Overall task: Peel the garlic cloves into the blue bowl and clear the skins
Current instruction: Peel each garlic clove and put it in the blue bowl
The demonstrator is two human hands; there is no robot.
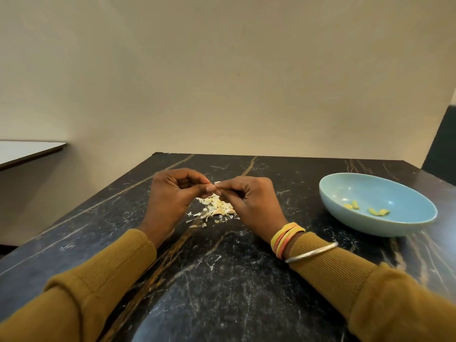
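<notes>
Plain beige wall behind, and you're at a dark marble-look table (pixel 222 267) with pale veins. Your left hand (pixel 172 191) and right hand (pixel 249 198) are both curled almost shut, fingertips pinching a garlic clove (pixel 216 185) between them, mostly hidden. The papery skins (pixel 217 208) sit heaped right under your hands. The glossy blue bowl (pixel 377 206), with a few peeled cloves (pixel 365 208) in it, is off to the right, so I'd say your right hand has the shorter drop

A polished black marble-look table (pixel 222 280) with pale veins carries papery, matt garlic skins (pixel 214 208). At three o'clock sits a smooth, softly glossy blue bowl (pixel 345 218), ceramic by its look. Ribbed knit mustard sleeves (pixel 111 272); a shiny metal bangle (pixel 313 251).
</notes>
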